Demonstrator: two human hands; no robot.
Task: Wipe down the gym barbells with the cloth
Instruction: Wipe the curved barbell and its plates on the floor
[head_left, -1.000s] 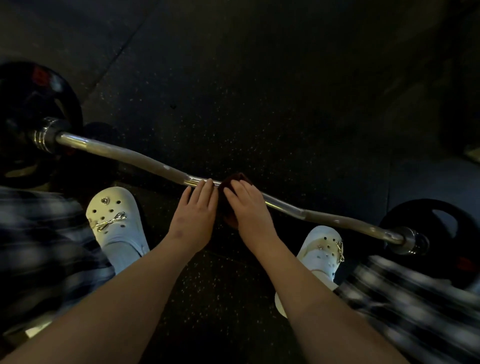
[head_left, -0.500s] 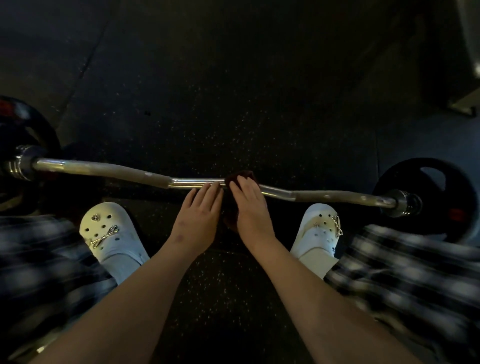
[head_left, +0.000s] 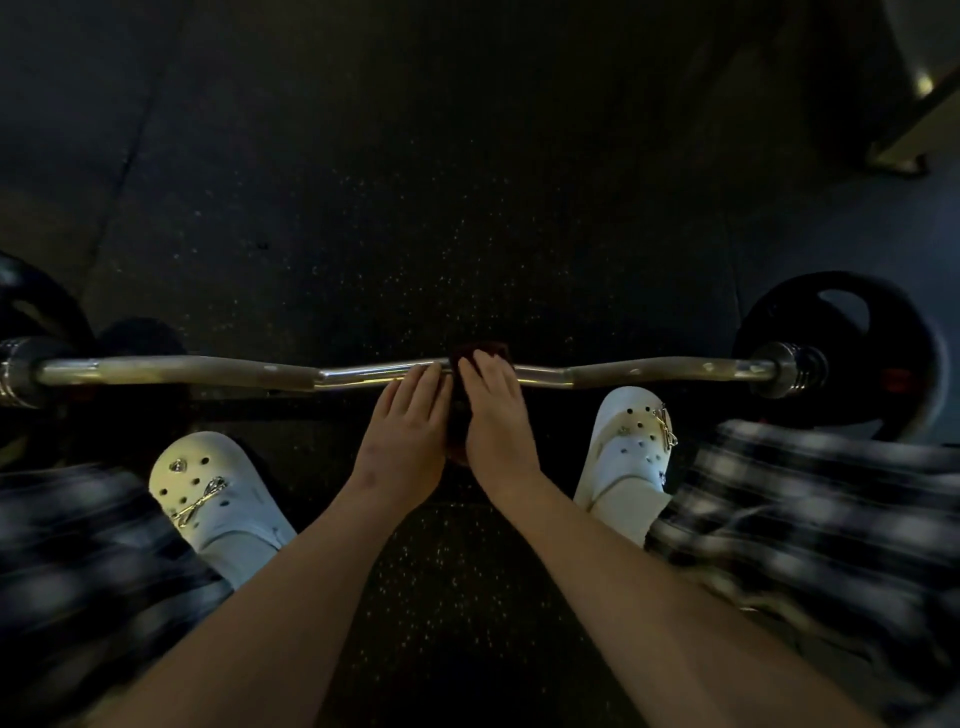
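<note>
The barbell (head_left: 208, 370) lies on the dark rubber floor (head_left: 467, 208), its long axis running straight across from the person's left to their right, with a black plate (head_left: 841, 353) on the right end and another plate (head_left: 31, 312) half out of sight on the left. The person crouches over the middle of it, a white clog (head_left: 208, 483) planted on either side. The cloth (head_left: 478, 346), dark and bunched, is draped over the smooth centre section of the bar, right under the right hand (head_left: 498, 421). That hand's fingers (head_left: 493, 371) lie close together and fairly straight, pressing the cloth down on the metal. The thumb is hidden, so I cannot tell whether it hooks underneath. The left hand (head_left: 402, 431) sits just beside it, fingers (head_left: 421, 379) together and flat, their tips resting on bare bar next to the cloth's left edge. Since the bar stretches sideways from both hands, I judge that any wiping stroke has to travel along that line, left or right, rather than toward or away from the body. The right hand carries the cloth, so the right half looks the nearer stretch, while the left hand seems placed to steady the bar against rolling.
</note>
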